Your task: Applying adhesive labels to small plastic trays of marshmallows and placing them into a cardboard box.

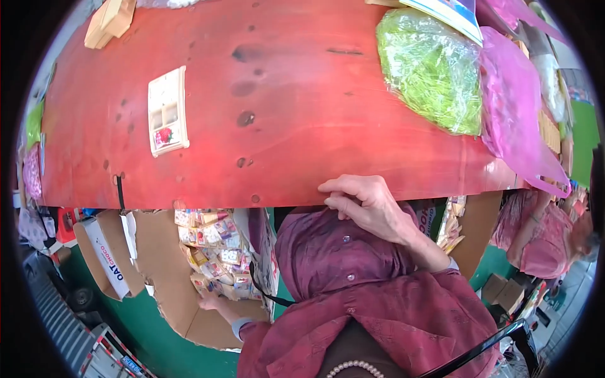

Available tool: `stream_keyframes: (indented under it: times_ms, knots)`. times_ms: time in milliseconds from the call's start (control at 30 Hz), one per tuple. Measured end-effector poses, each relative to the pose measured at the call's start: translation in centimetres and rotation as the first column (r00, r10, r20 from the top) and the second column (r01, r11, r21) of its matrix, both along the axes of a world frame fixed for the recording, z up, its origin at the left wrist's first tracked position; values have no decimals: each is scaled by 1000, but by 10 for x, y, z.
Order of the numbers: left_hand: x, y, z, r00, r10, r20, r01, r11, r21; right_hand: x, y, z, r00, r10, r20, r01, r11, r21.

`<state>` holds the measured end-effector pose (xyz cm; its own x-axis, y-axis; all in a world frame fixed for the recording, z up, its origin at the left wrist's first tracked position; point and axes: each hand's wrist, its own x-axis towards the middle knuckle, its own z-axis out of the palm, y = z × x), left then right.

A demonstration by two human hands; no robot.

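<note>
My left hand [213, 300] reaches down into an open cardboard box [165, 264] below the table's near edge. Its fingers meet a pile of small printed packets [220, 236], and the fingertips blend into them, so a grip cannot be made out. My right hand [368, 205] hovers at the edge of the red table [296, 126], loosely curled, fingers a little apart and nothing seen in them. Farther left on the tabletop lies a pale divided tray [183, 107]. White pieces fill its far part, and a picture piece with a red design [164, 137] sits in its near end.
Stacked pale wooden trays [110, 23] stand at the far left. A clear bag of green shreds [428, 75] and a pink plastic bag [513, 101] cover the right side. Another box with packets [452, 223] is right of my body. Beyond it is another person [535, 236] in pink.
</note>
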<state>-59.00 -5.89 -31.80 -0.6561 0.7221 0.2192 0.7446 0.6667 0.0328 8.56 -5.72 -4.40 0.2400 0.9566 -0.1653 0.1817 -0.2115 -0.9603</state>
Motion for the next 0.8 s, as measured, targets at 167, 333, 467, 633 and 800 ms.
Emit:
stream_keyframes:
  times_ms: [167, 333, 467, 633, 800]
  knots:
    - [149, 113, 149, 925, -371, 84, 286, 824, 490, 48, -16, 21, 960, -34, 276, 26, 999, 32]
    - [299, 189, 285, 642, -750, 161, 504, 570, 649, 96, 2, 54, 708, -372, 600, 254, 927, 275]
    - [414, 252, 285, 274, -862, 427, 564, 504, 654, 173, 31, 62, 276, -567, 776, 225, 823, 521]
    - [504, 294, 267, 123, -957, 262, 872, 230, 432, 234, 85, 37, 119, -601, 790, 90, 799, 594]
    - [527, 286, 244, 343, -921, 183, 919, 369, 137, 242, 118, 5, 58, -405, 912, 194, 901, 388]
